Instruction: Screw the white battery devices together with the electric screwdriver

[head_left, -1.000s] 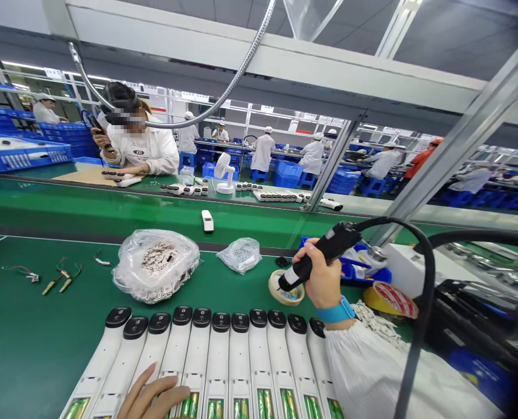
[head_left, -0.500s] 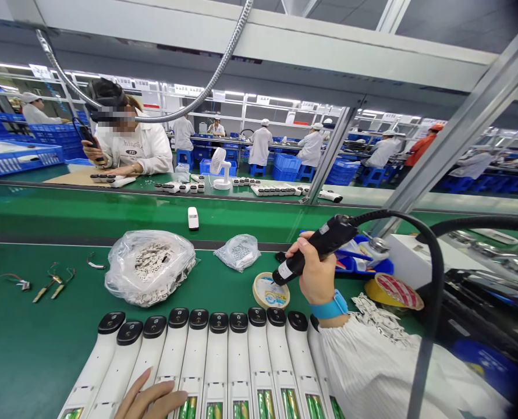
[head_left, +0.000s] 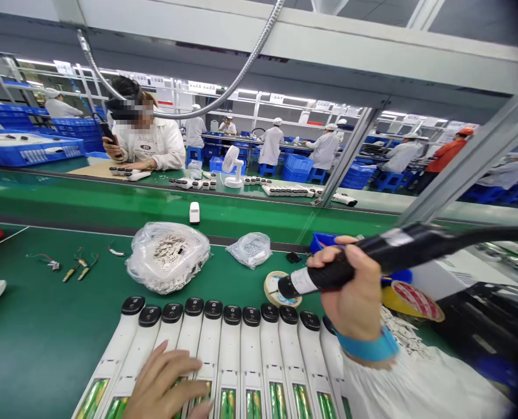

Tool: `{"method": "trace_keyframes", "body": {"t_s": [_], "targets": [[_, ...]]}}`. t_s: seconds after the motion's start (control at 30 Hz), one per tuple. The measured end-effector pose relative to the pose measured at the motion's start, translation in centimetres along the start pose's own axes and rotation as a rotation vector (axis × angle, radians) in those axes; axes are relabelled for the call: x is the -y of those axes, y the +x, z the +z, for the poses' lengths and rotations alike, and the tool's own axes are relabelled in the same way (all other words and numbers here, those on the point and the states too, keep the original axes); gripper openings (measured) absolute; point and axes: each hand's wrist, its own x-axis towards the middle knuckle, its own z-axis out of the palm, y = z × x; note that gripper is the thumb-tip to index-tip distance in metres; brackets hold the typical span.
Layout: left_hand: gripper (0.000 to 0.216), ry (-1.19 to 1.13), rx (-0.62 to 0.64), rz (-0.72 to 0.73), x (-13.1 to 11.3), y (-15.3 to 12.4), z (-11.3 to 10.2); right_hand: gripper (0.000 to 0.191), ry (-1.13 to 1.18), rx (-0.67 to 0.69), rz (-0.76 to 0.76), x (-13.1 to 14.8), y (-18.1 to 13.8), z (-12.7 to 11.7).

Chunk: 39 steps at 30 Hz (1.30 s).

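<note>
Several white handheld devices (head_left: 230,355) with black heads lie side by side on the green bench, their battery bays showing green cells. My left hand (head_left: 165,387) rests flat on the leftmost ones, fingers spread. My right hand (head_left: 355,294) grips a black electric screwdriver (head_left: 372,259) held nearly level, its tip pointing left above a small round tin (head_left: 279,289). A blue band circles that wrist. A thick black cable runs from the tool off to the right.
A clear bag of white parts (head_left: 168,256) and a smaller bag of screws (head_left: 251,249) lie behind the row. Loose wired parts (head_left: 78,269) sit at left, a yellow tape roll (head_left: 411,299) at right. A person (head_left: 148,139) sits across the green conveyor (head_left: 110,206).
My right hand swung the screwdriver from steeply tilted to nearly level and came closer. My left hand slid further up onto the devices. The view shifted slightly.
</note>
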Motion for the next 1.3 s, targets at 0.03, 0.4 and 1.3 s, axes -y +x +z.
{"method": "trace_keyframes", "body": {"t_s": [0.03,0.4,1.3], "targets": [[0.012,-0.010,0.032,-0.046,-0.2,0.8,-0.5,0.022,0.044,0.014,0.054,1.1,-1.1,0.7],[0.010,-0.577,0.036,-0.556,-2.5,4.2,-1.1,0.025,0.134,0.192,0.215,3.4,-7.6,5.1],[0.015,0.081,0.023,0.087,-1.8,-1.1,-2.7,0.024,-0.137,0.551,0.192,-1.1,-11.2,6.2]]}}
